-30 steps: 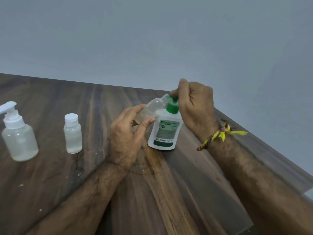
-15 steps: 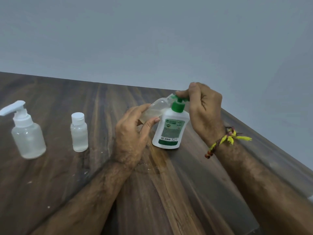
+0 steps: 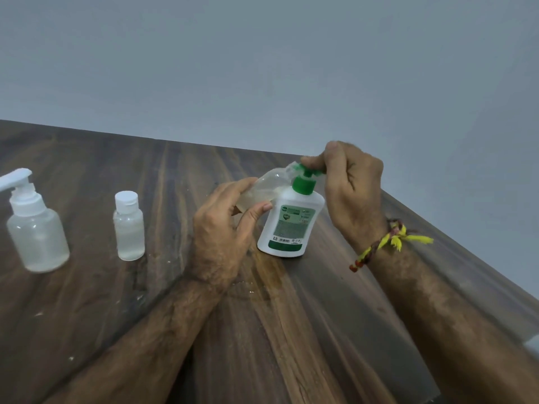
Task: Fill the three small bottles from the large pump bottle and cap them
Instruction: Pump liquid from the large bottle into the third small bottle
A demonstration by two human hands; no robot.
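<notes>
The left hand has its grip closed around a small clear bottle, tilted with its open mouth at the green nozzle; thumb and fingers pinch its soft, light body. The right hand curls over the pump head of the white pump bottle, which stands on the desk. Thin plastic probably dents and slips when wet, so holding mid-body seems best. A capped small bottle and a clear pump bottle stand well apart on the left.

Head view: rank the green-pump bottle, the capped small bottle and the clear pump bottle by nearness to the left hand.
From the left hand:
1. Green-pump bottle, just right of it.
2. Capped small bottle, to its left.
3. Clear pump bottle, far left.
</notes>
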